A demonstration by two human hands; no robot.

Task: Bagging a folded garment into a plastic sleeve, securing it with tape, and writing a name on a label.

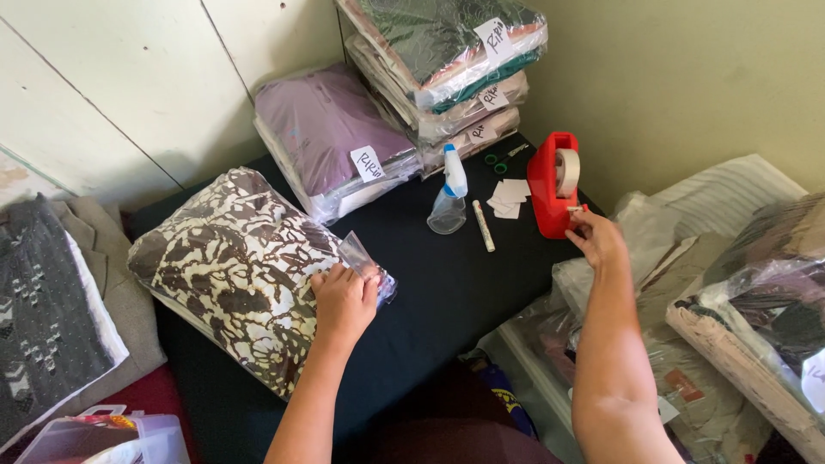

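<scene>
From the head camera, the left hand (pixel 344 301) lies flat, fingers bent, pressing the folded end of a clear bag (pixel 245 271). The bag holds brown and white cloth. It lies on the black table (pixel 447 283) and runs from the hand up and to the left; that is its long way. Its open flap (pixel 359 254) sticks up just past the fingertips, pointing toward the far right.

The right hand (pixel 597 241) is well apart from the bag, off to the right. It pinches the loose end of tape (pixel 574 209) with finger and thumb, at the front of a red tape holder (pixel 553 185). The holder stands upright, its long way running from this hand straight back to the wall. The tape roll (pixel 567 170) sits on top. The tape end points at the hand. The flap lies left of and a bit nearer than this hand. The left hand is far closer to it.

Left of the right hand, beyond the left one, lie small paper slips (pixel 509 198), a pen (pixel 484 226) and a spray bottle (pixel 449 193). Green scissors (pixel 498 160) lie farther back. Behind those are more bagged clothes: a purple one (pixel 331 137) and a tall stack (pixel 451 64) with white tags. More bags (pixel 748 292) pile up to the right of the right arm.
</scene>
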